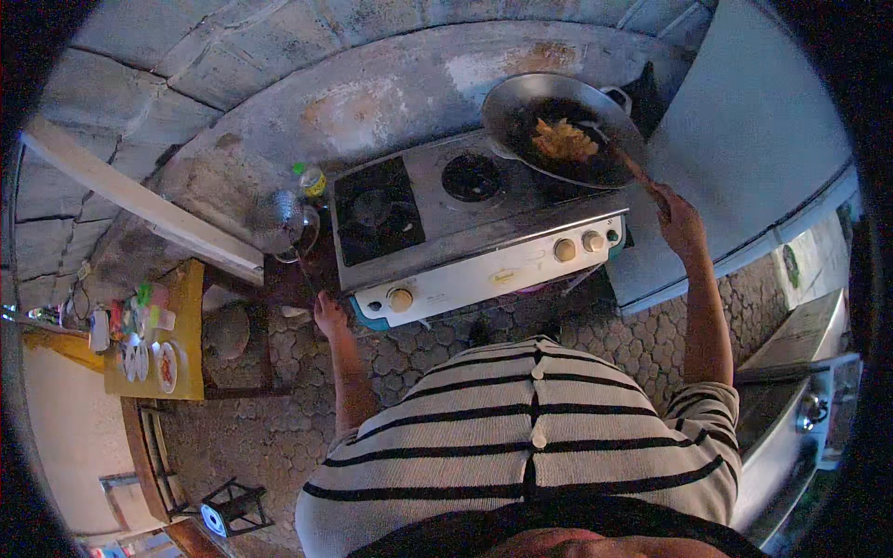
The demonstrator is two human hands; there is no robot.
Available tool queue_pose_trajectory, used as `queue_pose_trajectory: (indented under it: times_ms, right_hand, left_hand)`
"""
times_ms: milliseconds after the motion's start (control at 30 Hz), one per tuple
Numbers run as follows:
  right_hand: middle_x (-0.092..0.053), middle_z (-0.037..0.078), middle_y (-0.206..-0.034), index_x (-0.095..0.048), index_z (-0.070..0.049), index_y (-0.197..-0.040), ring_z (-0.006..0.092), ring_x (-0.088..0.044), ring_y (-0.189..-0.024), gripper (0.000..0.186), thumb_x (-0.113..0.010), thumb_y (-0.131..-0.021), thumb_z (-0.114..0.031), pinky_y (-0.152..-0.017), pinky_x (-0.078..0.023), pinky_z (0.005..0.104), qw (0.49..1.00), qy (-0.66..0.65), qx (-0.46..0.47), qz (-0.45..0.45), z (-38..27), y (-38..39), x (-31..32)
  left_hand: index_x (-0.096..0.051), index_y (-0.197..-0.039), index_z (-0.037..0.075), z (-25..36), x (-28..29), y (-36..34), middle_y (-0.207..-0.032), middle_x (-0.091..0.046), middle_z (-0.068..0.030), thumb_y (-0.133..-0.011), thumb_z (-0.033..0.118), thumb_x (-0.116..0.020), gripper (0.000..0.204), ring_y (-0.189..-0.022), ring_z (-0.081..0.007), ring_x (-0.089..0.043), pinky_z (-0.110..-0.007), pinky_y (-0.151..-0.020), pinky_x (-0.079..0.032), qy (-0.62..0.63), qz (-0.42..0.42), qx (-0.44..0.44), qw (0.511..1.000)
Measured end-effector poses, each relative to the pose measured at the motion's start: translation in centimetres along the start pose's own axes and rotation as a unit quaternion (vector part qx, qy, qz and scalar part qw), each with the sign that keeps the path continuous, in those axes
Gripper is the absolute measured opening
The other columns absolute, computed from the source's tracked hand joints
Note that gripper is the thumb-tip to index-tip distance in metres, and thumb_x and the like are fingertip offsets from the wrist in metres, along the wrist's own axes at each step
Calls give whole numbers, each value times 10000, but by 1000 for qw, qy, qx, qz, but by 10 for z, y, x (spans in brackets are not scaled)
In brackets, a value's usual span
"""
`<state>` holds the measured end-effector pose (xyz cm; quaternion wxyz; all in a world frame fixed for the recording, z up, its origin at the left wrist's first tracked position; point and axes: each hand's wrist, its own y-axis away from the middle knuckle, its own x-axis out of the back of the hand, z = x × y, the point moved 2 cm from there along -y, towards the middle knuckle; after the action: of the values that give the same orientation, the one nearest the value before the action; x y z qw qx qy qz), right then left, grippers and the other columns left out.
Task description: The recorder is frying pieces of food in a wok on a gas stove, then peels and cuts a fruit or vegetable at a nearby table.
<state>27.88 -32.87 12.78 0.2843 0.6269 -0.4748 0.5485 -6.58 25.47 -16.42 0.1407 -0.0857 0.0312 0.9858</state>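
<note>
A dark wok [507, 116] sits tilted on the right burner of the stove, with a heap of golden-brown food [564, 139] inside. My right hand [681, 221] is closed round the wooden handle of a spatula [633, 166]; its head reaches into the wok beside the food. Off the stove's left front corner, my left hand [331, 312] is closed on a thin dark handle. That handle appears to lead up to a round, pale wire strainer [296, 232] left of the stove; the join is dim.
The white-fronted stove [465, 272] has a bare burner [473, 178] and a dark left burner [377, 212]. A yellow bottle [314, 180] with a green cap stands left of it. Plates of food [167, 367] lie on a yellow table. At right is a blue-grey surface [744, 139].
</note>
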Motion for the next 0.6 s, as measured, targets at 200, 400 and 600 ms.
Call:
queue_pose_trajectory:
  times_ms: [200,400,600]
  right_hand:
    - [-564,171,-1136,-455,-163,-1237,369,-546,-1025,455,-513,-811,-18,-837,-448,435,999,29,-2,44,1,5,-4]
    - [-574,168,-1093,-450,-182,-1238,360,-574,-947,435,-532,-814,-135,-774,-475,468,990,28,44,133,25,7,-21]
    - [-559,208,-1125,-437,-148,-1240,381,-558,-1001,376,-479,-875,-70,-796,-455,418,993,-27,-15,115,37,-2,-29]
  left_hand:
    - [-461,-1178,45,-20,6,-6,-669,-504,-29,-859,393,-583,488,-467,-98,-407,-260,-385,-301,14,7,25,1000]
    - [-344,-1299,52,-13,-6,7,-811,-578,-82,-862,387,-578,598,-509,-116,-460,-268,-404,-330,12,13,111,994]
    - [-320,-1320,55,3,-4,24,-1022,-610,-130,-876,386,-554,601,-613,-151,-538,-278,-455,-395,-24,-5,25,999]
